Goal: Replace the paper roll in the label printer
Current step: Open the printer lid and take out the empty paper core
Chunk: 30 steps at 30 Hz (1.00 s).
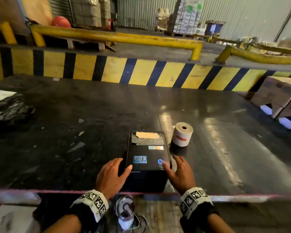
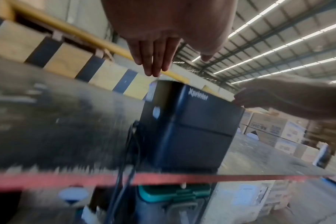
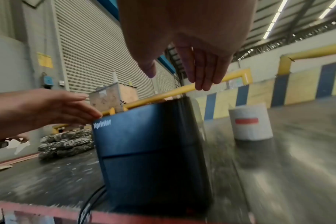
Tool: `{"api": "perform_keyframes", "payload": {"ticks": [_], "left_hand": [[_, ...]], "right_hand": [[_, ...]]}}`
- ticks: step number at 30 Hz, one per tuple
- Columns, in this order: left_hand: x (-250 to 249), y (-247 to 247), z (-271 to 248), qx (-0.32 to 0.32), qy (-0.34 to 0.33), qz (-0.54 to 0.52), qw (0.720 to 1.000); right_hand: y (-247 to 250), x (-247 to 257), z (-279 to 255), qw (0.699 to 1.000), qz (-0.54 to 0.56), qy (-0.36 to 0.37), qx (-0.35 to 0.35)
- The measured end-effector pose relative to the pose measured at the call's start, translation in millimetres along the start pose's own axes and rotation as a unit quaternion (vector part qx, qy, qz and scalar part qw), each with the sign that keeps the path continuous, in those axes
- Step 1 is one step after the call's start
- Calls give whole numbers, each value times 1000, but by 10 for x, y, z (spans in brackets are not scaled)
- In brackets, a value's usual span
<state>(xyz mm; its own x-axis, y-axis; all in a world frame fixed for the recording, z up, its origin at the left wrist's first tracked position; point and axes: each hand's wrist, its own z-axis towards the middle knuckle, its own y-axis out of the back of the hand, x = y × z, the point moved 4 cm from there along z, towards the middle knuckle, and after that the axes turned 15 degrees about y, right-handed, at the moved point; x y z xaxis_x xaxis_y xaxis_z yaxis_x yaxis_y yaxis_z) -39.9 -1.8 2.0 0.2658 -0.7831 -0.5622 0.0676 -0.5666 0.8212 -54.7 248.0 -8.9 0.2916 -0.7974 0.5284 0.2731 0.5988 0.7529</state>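
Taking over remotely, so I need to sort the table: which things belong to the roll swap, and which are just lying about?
Job: label printer, lid closed; paper roll standing beside it; left hand; right hand.

Lying about: black bundles; cardboard boxes; scraps on the table.

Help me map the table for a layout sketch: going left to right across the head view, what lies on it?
Black bundle → left hand → label printer → right hand → cardboard boxes. The paper roll overlaps the right hand's span, so I leave it out.
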Motion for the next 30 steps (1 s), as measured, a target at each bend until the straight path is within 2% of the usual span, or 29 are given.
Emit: {"api": "perform_keyframes", "payload": {"ticks": [4, 8, 10, 13, 21, 30], "left_hand": [[170, -227, -9, 48, 54, -90, 993], [266, -481, 60, 118, 80, -185, 972], [302, -600, 102, 133, 80, -217, 964], [327, -686, 145, 142, 83, -242, 956], [158, -490, 103, 189, 77, -297, 933], [224, -509, 167, 201, 95, -329, 918]], "right_hand": [[-233, -234, -206, 994, 70, -85, 18], [-376, -211, -250, 965, 240, -102, -15], [-436, -234, -272, 952, 284, -115, -19], [-480, -291, -293, 956, 271, -108, -31], [-524, -476, -249, 963, 255, -80, -27], [-443, -507, -186, 975, 218, -36, -21]]}}
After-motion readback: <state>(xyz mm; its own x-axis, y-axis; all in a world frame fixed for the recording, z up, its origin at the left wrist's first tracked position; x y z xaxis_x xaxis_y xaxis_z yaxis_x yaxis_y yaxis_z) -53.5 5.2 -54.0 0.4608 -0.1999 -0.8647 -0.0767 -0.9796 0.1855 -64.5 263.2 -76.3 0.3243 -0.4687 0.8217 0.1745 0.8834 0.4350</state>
